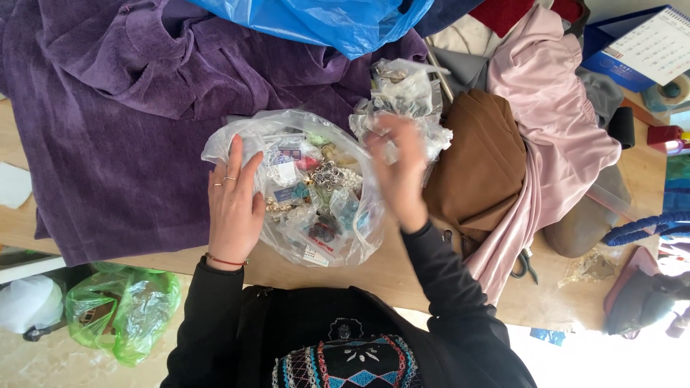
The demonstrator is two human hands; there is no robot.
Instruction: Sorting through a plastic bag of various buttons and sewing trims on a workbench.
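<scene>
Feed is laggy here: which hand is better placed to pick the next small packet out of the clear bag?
Probably the right hand: it hovers free above the bag, while the left hand lies flat on its edge.

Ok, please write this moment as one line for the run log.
left hand: flat on clear bag of small trinkets | right hand: blurred, at small crumpled clear bag | under: purple cloth, wooden table

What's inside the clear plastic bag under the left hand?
The clear plastic bag holds small packets of beads, metal trinkets and bits of jewellery. The left hand covers its left side; lower layers are hidden.
</scene>
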